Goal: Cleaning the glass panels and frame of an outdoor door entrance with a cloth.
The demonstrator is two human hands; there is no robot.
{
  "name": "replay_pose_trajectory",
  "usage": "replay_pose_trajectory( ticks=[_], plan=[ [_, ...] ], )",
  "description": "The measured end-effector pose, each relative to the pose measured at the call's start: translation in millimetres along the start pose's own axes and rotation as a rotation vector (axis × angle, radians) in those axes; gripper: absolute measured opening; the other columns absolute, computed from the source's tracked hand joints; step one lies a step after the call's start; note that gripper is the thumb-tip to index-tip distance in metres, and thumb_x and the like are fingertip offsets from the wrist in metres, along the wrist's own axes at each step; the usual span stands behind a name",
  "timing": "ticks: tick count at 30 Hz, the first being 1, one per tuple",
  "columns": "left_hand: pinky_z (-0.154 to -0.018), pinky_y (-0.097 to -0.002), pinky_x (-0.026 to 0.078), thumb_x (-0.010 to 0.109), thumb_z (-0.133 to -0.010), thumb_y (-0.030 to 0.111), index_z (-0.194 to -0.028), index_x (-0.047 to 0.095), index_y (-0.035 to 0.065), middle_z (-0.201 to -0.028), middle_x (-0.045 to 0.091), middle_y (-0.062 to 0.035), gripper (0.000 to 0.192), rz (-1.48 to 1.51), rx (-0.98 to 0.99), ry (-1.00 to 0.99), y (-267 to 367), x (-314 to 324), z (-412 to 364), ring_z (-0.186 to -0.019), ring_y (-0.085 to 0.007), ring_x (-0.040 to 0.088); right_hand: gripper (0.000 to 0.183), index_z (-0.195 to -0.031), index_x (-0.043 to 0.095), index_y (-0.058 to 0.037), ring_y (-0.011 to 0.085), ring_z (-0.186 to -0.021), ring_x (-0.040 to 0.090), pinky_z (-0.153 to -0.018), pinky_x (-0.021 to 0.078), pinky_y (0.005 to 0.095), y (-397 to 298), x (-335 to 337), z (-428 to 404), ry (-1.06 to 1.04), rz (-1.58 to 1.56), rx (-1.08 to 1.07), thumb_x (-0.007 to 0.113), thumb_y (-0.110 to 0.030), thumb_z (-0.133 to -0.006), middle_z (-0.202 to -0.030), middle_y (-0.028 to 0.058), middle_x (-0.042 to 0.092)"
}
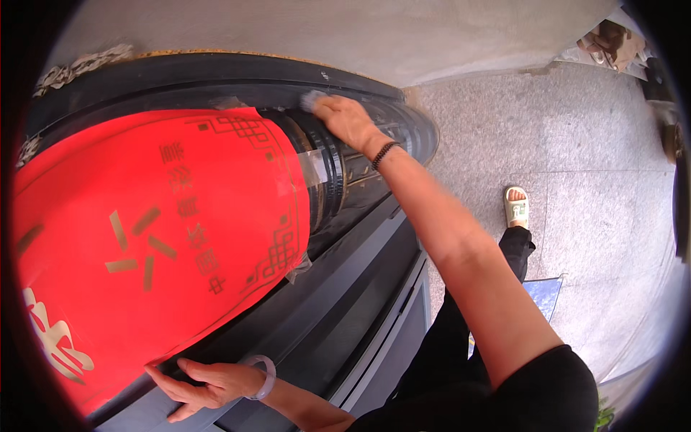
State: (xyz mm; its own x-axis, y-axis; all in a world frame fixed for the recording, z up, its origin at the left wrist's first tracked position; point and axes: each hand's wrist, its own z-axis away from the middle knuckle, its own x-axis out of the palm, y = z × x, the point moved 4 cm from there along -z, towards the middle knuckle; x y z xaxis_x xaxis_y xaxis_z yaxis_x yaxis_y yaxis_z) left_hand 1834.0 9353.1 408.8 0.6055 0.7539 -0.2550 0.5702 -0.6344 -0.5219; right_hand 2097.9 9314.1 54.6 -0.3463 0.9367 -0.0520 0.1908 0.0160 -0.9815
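Observation:
A large red printed sheet (pixel 162 227) bears gold characters and lattice corner borders. It covers much of a dark door-like panel (pixel 356 183) with raised mouldings. Clear tape (pixel 314 166) crosses the sheet's edge nearest the floor. My right hand (pixel 345 120) grips a small pale wad (pixel 311 101), blurred, at the dark frame (pixel 280 94) beside the panel; whether it is cloth or a scouring pad I cannot tell. With its fingers apart, my left hand (pixel 208 383) holds nothing. Its fingertips rest at the sheet's near edge, by a grey frame (pixel 302 318).
A plain wall (pixel 324 32) borders the dark frame. Grey speckled tiles (pixel 540 124) form the floor, where my sandalled foot (pixel 516 208) stands near a blue mat (pixel 545 294). Mixed items (pixel 612 46) lie by the wall at upper right. Green leaves (pixel 605 413) show at lower right.

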Motion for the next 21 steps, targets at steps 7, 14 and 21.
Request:
replay_pose_trajectory(
  ticks=[7, 14, 21],
  plan=[
    [-0.117, -0.0533, 0.001, 0.056, -0.093, 0.016, -0.129, 0.060, 0.0078, -0.119, 0.066, -0.0035, 0.037, -0.038, 0.112, 0.018, 12, -3, -6, -0.110, -0.0172, 0.060, 0.027, -0.096, 0.066, 0.0004, 0.0299, -0.084, 0.061, -0.076, 0.0490, 0.0355, 42, -37, 47, 0.275, -0.894, 0.506, 0.051, -0.022, -0.096, -0.090, 0.0161, 0.066],
    [-0.114, -0.0605, -0.008, 0.059, -0.094, 0.038, -0.126, 0.062, 0.0044, -0.108, 0.068, -0.0081, 0.047, 0.104, -0.009, 0.034, 32, 0, -8, -0.116, -0.0267, 0.057, 0.022, -0.101, 0.064, -0.0058, 0.0358, -0.103, 0.059, -0.093, 0.0465, 0.0422, 95, 5, -13, 0.081, 0.242, -0.185, 0.053, -0.019, -0.089, -0.102, 0.0140, 0.066],
    [-0.114, -0.0590, -0.011, 0.059, -0.096, 0.035, -0.128, 0.060, 0.0047, -0.117, 0.066, -0.0081, 0.044, 0.112, -0.010, -0.045, 32, -2, -5, -0.132, -0.0270, 0.044, 0.025, -0.111, 0.066, -0.0068, 0.0329, -0.110, 0.059, -0.095, 0.0475, 0.0362, 119, 2, -1, 0.129, -0.544, 0.371, 0.063, -0.013, -0.087, -0.115, 0.0147, 0.064]
  ],
)
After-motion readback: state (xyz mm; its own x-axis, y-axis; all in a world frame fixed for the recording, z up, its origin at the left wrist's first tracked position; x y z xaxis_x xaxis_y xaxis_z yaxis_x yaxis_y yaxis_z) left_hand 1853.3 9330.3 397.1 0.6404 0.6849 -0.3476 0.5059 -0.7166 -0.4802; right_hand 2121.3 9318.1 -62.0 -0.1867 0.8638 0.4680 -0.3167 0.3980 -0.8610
